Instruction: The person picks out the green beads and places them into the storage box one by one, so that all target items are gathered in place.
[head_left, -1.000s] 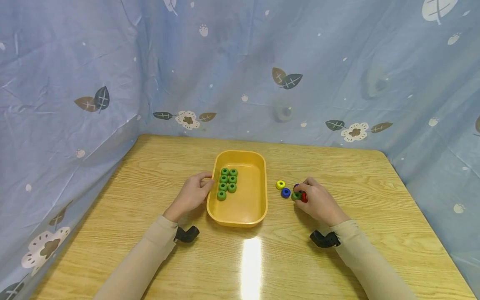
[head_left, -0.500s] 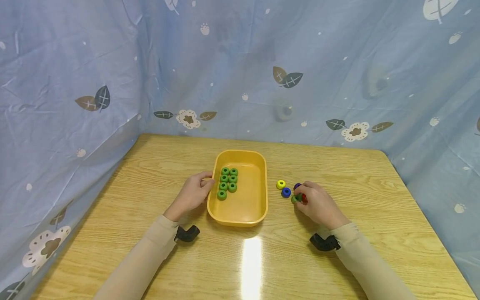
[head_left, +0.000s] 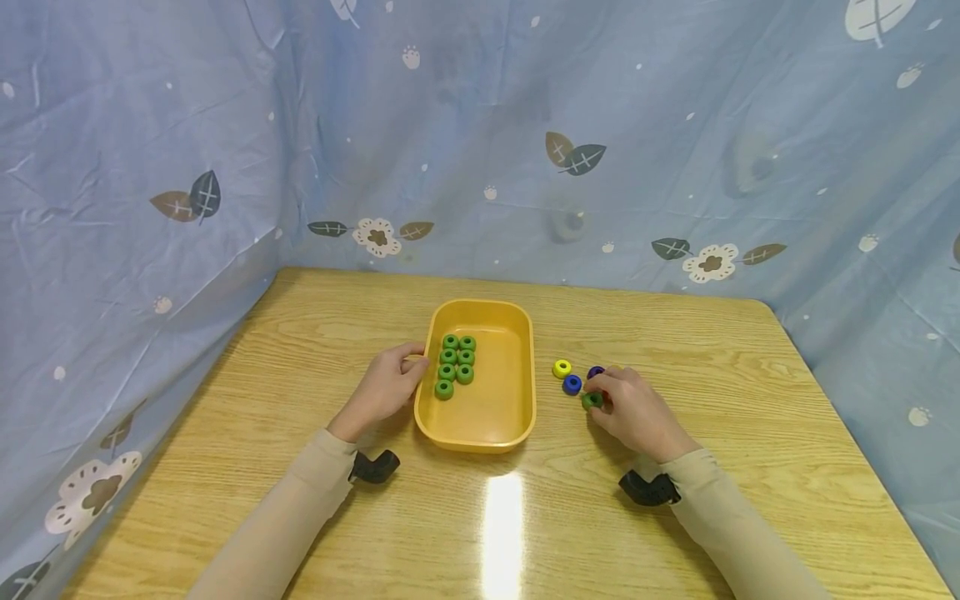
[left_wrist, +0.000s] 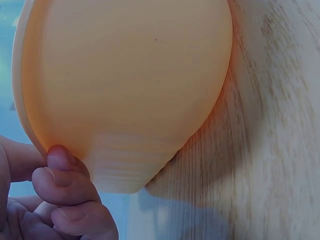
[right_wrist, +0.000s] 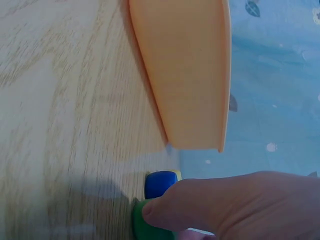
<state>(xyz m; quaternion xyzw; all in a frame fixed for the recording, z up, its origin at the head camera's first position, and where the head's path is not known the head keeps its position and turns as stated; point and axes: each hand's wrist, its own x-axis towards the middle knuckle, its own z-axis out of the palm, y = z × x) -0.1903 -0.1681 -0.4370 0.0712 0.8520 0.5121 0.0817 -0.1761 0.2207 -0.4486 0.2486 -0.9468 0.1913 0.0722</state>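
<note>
My left hand (head_left: 384,392) holds the left rim of the yellow tray (head_left: 498,396); in the left wrist view its fingers (left_wrist: 65,185) curl at the tray's edge. Several green beads (head_left: 466,363), round with a hole, lie in two columns along the tray's left side. To the right of the tray, my right hand (head_left: 637,412) pinches another green bead (head_left: 587,403) at table level. The right wrist view shows the thumb (right_wrist: 180,202) pressed on that bead. A blue bead (head_left: 572,390) and a second, partly covered blue bead (head_left: 594,370) are close to the fingertips.
A yellow bead (head_left: 557,372) lies between the tray and the blue beads. All stand on a wooden table (head_left: 337,317), with a blue patterned cloth (head_left: 480,150) hanging behind and at both sides. A black wrist mount (head_left: 648,489) sits on each forearm.
The right hand's fingers have closed in on the green bead, which has shifted slightly. A red bead seen earlier beside it is now hidden by the hand. The left hand and tray stay put.
</note>
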